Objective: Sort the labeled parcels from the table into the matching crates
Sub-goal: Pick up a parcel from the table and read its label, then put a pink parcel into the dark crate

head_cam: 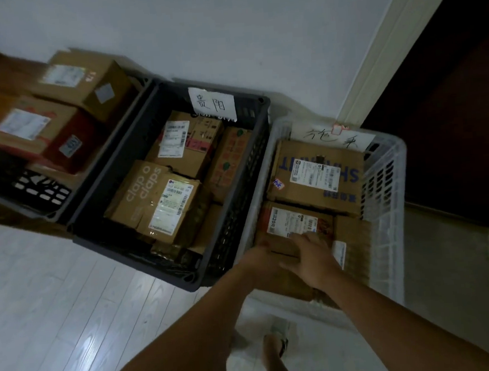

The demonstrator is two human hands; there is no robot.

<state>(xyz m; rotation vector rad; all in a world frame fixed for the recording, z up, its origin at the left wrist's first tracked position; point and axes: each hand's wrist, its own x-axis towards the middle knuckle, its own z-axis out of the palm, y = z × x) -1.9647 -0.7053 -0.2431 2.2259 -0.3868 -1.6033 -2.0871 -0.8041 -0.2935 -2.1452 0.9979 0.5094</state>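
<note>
In the white slatted plastic crate (389, 204) at three o'clock, both hands are on a brown cardboard parcel with a white shipping label (295, 225). The left hand (258, 256) grips its nine o'clock edge. The right hand (309, 256) clasps the top, thumb down the near face. The parcel sits inside the crate, just beside a bigger cardboard box with blue lettering (319, 191) at its twelve o'clock. At this crate's nine o'clock stands a dark grey plastic crate (233, 203) packed with boxes.
</note>
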